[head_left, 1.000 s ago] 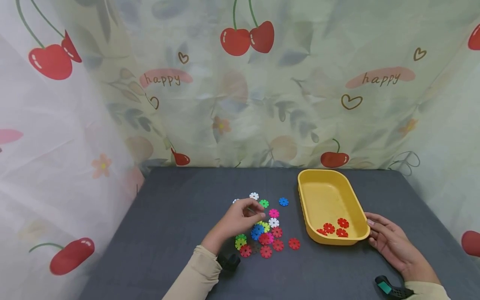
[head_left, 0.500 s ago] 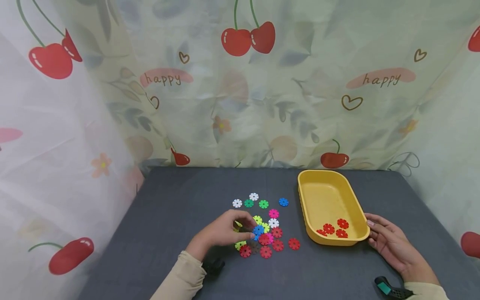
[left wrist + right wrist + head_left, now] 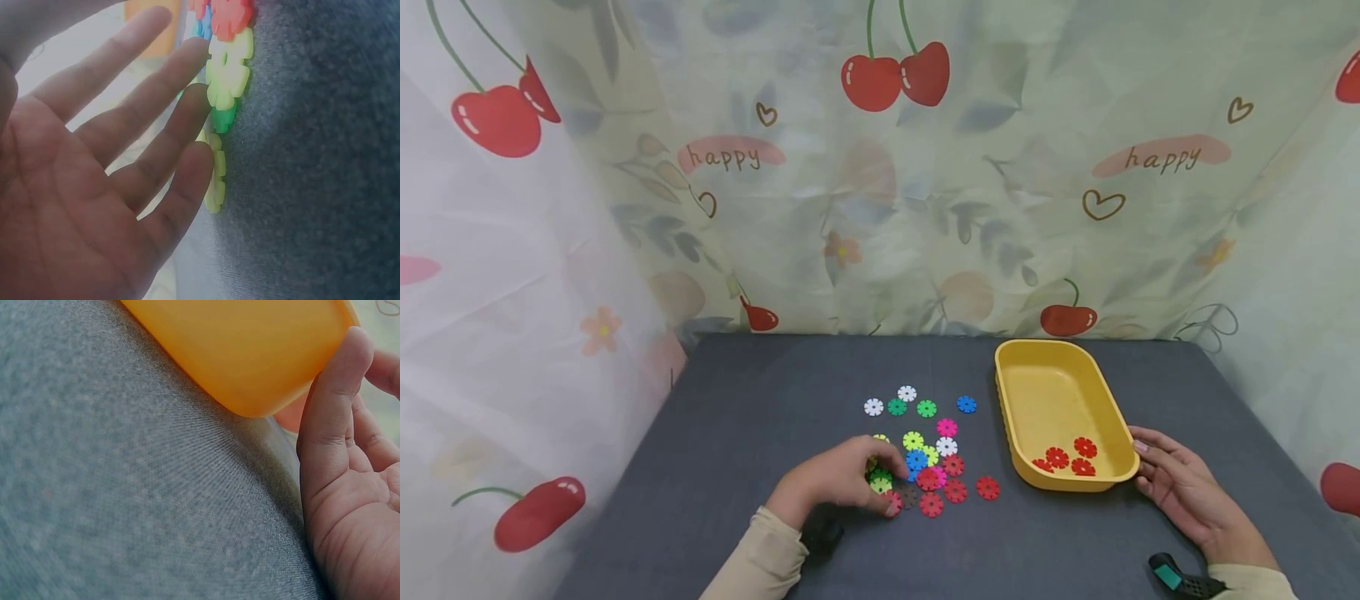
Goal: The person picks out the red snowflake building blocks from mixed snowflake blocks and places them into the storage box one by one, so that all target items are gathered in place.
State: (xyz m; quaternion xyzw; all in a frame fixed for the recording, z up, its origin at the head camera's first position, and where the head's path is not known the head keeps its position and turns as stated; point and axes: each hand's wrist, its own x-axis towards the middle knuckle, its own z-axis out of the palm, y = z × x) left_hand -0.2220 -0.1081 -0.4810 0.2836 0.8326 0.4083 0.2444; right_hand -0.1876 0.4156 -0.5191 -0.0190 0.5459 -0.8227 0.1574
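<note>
My left hand (image 3: 842, 477) reaches over the left side of a loose cluster of notched plastic discs on the dark cloth. Its thumb tip is at a red disc (image 3: 892, 502), and green and yellow-green discs (image 3: 881, 481) lie between thumb and fingers. In the left wrist view the fingers (image 3: 140, 169) are extended and spread beside yellow-green discs (image 3: 228, 72), holding nothing. My right hand (image 3: 1191, 492) holds the near right corner of a yellow tray (image 3: 1009, 417), thumb at the rim and other fingers partly hidden behind it. Several red discs (image 3: 1083, 467) lie inside the tray's near end.
More red discs (image 3: 932, 504) lie between the left hand and the tray. Blue (image 3: 966, 404), white (image 3: 873, 407), green (image 3: 927, 408) and pink discs (image 3: 947, 427) are spread farther back. A printed curtain (image 3: 880, 208) hangs behind the table and along both sides.
My left hand has moved left and toward me, down from the back discs to the near left side of the cluster. The right hand and tray stay put.
</note>
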